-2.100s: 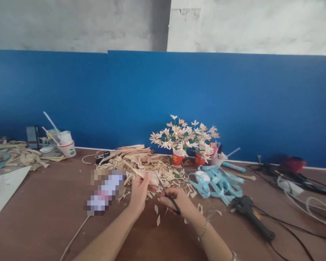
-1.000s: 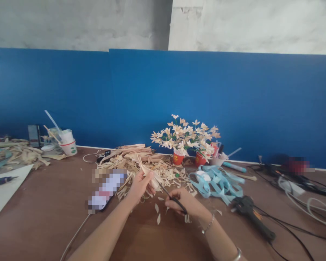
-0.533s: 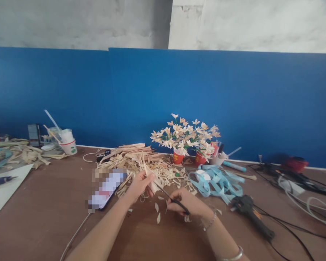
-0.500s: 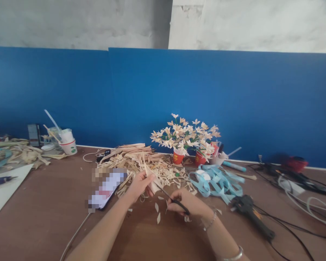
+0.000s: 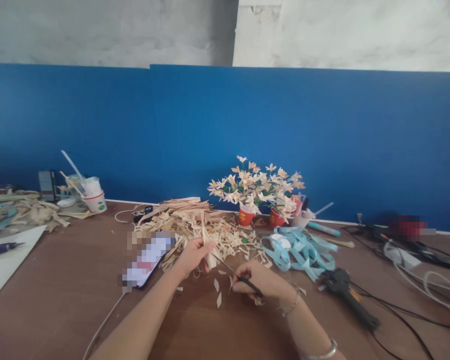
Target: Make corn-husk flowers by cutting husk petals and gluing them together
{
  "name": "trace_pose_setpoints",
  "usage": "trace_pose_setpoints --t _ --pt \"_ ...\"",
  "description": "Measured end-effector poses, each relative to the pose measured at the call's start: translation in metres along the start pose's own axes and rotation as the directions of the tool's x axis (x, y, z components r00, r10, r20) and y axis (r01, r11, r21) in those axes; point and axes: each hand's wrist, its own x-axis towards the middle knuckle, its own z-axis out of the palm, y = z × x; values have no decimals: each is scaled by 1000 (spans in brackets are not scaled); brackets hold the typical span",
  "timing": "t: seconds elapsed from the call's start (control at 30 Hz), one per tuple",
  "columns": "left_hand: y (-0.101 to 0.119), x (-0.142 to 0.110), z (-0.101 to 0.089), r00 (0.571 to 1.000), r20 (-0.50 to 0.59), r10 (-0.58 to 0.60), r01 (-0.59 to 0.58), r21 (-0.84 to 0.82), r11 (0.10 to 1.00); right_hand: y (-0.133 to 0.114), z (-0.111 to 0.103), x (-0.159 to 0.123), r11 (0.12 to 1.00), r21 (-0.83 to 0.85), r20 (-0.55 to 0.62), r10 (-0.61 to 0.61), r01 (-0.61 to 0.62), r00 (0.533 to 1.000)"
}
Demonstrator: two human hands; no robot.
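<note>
Between the thumb and fingers of my left hand (image 5: 195, 254) is a pale dried husk strip (image 5: 211, 259), its tip pointing up. My right hand (image 5: 250, 280) is closed around the dark handles of a pair of scissors (image 5: 252, 286). The blades reach left to the husk's lower part; whether they are parted I cannot tell. Small petal-shaped husk pieces (image 5: 219, 300) lie on the brown table below my hands. Behind them spreads a heap of husk strips and scraps (image 5: 180, 220).
A phone (image 5: 150, 260) lies left of my left arm. Potted husk flowers (image 5: 247, 187) stand at the back, near tangled blue ribbon (image 5: 302, 252). At right lies a black glue gun (image 5: 348, 295) with cords. A paper cup (image 5: 95, 202) stands back left.
The husk in my left hand has turned slightly more upright, and the hand has shifted a little. My right hand with the scissors is almost unmoved.
</note>
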Motion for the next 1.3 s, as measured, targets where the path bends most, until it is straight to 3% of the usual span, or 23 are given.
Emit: trace_pose_setpoints --t 0.23,0.63,1.3 --pt "-3 5 -2 990 -124 63 -68 -36 997 4 1 3 999 35 44 5 -7 999" --pt "-4 3 -1 996 -64 55 -55 1 998 -4 6 2 999 -32 -12 14 -14 1000" --pt "-4 2 0 994 -84 67 -64 36 997 -6 7 3 995 -96 -56 -43 38 997"
